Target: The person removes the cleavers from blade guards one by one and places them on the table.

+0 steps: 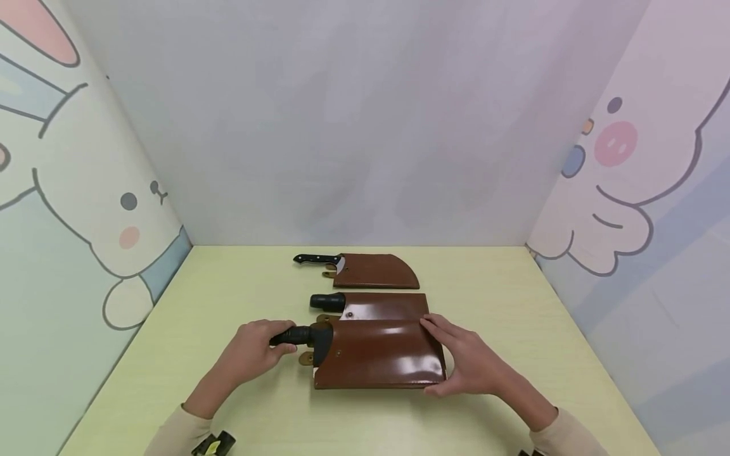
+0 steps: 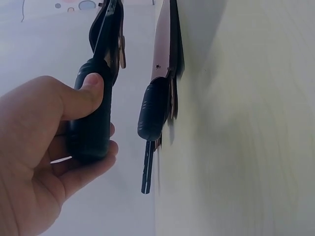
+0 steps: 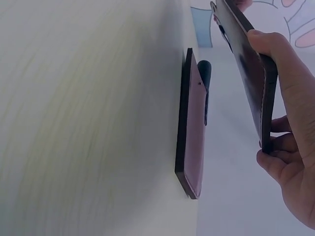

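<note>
A large cleaver (image 1: 322, 342) sits in a glossy brown sheath (image 1: 379, 361), held level above the table. My left hand (image 1: 259, 348) grips its black handle (image 2: 89, 118), the thumb lying along the top side. At the other end, my right hand (image 1: 467, 358) holds the sheath by its end, thumb on the near corner and fingers on the far one. Most of the blade is hidden inside the sheath. Just behind lies a second sheathed knife (image 1: 388, 304) with a thick black handle, partly covered by the raised one.
Farther back on the pale wooden table (image 1: 228, 285) lies a third sheathed knife (image 1: 376, 271), its slim black handle pointing left. A grey back wall (image 1: 353, 126) and cartoon-printed side walls (image 1: 68, 272) enclose the table.
</note>
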Tool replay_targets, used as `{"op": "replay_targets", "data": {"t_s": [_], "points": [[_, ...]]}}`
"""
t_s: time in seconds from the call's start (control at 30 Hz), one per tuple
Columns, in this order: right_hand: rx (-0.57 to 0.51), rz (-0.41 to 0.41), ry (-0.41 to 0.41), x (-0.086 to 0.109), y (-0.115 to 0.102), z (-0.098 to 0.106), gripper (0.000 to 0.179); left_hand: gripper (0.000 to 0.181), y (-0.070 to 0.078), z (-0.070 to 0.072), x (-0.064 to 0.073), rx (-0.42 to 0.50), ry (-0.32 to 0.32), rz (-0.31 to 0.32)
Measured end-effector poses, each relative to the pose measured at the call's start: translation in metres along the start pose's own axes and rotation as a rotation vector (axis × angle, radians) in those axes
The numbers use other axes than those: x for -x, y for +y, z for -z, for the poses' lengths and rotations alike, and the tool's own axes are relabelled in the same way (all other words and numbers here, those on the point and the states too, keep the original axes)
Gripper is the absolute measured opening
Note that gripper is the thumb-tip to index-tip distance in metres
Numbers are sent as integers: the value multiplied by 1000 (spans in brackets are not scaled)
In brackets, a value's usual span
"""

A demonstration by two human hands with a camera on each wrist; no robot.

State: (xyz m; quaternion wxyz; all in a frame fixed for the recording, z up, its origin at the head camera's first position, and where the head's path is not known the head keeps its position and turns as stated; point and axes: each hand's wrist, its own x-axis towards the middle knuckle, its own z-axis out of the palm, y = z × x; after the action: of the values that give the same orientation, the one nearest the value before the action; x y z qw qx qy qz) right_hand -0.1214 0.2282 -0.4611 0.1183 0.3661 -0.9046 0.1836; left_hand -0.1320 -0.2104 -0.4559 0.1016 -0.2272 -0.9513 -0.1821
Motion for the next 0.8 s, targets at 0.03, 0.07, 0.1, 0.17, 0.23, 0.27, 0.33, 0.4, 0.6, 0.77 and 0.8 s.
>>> {"op": "replay_targets", "data": {"t_s": [0.03,0.07,0.1,0.17,0.23,0.27,0.33,0.4,0.6,0.77,0.8], "points": [[2,1,2,1,0,0,114,32,-1,0,0,4,1,-1],[3,3,7,1,1,-1,114,32,-1,0,0,7,1,0],[3,6,11,2,2,-2,114,31,-2,0,1,10,1,1],[3,11,20,3,3,-3,115,31,-3,0,1,18,-4,3],[7,15,29,4,4,-5,115,30,-3,0,0,29,-10,0],[10,16,34,5,4,-5,115,30,-3,1,-1,30,-12,0],[19,17,40,6,6,-6,114,29,-2,1,-2,33,-13,-6],[25,23,45,7,7,-5,114,29,-2,1,-4,30,-8,-16],[30,38,75,10,11,-4,114,30,-3,1,-3,12,17,-16],[32,46,74,13,14,-4,114,32,-4,3,-3,12,13,-18],[35,45,74,14,15,-3,114,33,-4,3,-3,10,11,-15]]}}
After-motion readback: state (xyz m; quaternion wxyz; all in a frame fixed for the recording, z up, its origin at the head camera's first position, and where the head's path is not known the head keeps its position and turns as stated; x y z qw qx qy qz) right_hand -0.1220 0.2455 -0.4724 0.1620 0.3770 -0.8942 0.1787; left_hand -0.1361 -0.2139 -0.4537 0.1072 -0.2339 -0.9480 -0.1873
